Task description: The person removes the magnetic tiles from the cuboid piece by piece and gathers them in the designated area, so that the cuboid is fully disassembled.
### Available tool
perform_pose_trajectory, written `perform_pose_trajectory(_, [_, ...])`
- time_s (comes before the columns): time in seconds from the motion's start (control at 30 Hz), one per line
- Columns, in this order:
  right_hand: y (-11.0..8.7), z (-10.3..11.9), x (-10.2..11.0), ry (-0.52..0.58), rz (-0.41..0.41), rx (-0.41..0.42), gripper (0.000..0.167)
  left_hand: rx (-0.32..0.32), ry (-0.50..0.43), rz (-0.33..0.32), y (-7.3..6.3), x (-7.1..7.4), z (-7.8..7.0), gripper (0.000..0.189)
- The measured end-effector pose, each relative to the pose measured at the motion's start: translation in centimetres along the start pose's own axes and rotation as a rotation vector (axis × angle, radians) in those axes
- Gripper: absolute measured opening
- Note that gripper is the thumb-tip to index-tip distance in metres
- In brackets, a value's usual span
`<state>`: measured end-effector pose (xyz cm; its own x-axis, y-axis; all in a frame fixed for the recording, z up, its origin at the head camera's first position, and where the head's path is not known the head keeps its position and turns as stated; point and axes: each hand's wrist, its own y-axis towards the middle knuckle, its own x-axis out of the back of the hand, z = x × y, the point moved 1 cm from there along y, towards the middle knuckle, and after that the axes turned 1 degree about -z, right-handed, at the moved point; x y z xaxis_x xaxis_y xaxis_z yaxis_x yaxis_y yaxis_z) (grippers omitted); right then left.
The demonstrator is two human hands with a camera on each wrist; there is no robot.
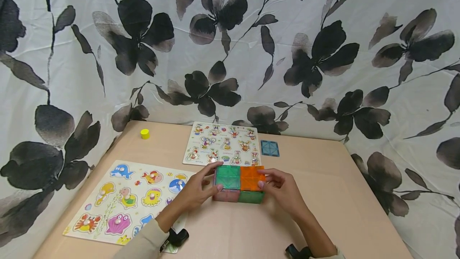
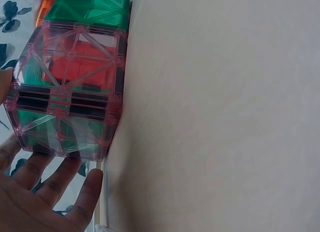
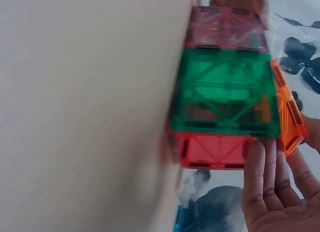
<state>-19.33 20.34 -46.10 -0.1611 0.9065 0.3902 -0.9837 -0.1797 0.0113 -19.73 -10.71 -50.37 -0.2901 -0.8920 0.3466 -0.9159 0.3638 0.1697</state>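
On the table stands a box-like block of see-through magnetic tiles, with a green tile (image 1: pixel 228 177) on its top left, a pink tile (image 2: pixel 75 61) and a second green tile (image 3: pixel 227 91) on its near side, and a red tile (image 3: pixel 217 151) at its right end. My left hand (image 1: pixel 197 189) grips the block's left end, thumb at the near edge and fingers at the far side. An orange tile (image 1: pixel 250 179) lies at the top right, tilted in the right wrist view. My right hand (image 1: pixel 285 191) holds its right edge between thumb and fingers.
Behind the block lies a puzzle board with small figures (image 1: pixel 223 144), and beside it a blue tile (image 1: pixel 270 148). A larger sea-animal puzzle board (image 1: pixel 140 183) reaches under the left forearm. A yellow cylinder (image 1: pixel 145 134) stands at the back left. A flower-patterned cloth (image 1: pixel 251 59) hangs behind the table.
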Motion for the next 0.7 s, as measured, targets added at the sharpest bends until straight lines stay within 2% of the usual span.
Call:
perform_pose_trajectory(0.17, [0.1,1.0,0.2,0.03,-0.01,0.04,0.031,0.001,0.001,-0.004,0.1,0.0,0.0,0.064])
perform_pose_trajectory(0.43, [0.0,2.7,0.6,-0.012,-0.053,0.063,0.026,0.003,0.0,0.002,0.1,-0.1,-0.1,0.064])
perform_pose_trajectory(0.57, [0.3,3.1,1.8,0.01,-0.077,0.112,0.027,-0.001,0.003,0.003,0.1,-0.2,-0.1,0.064])
perform_pose_trajectory(0.7, [0.9,3.2,3.6,0.015,-0.112,0.123,0.031,0.003,0.005,-0.002,0.0,-0.1,-0.1,0.064])
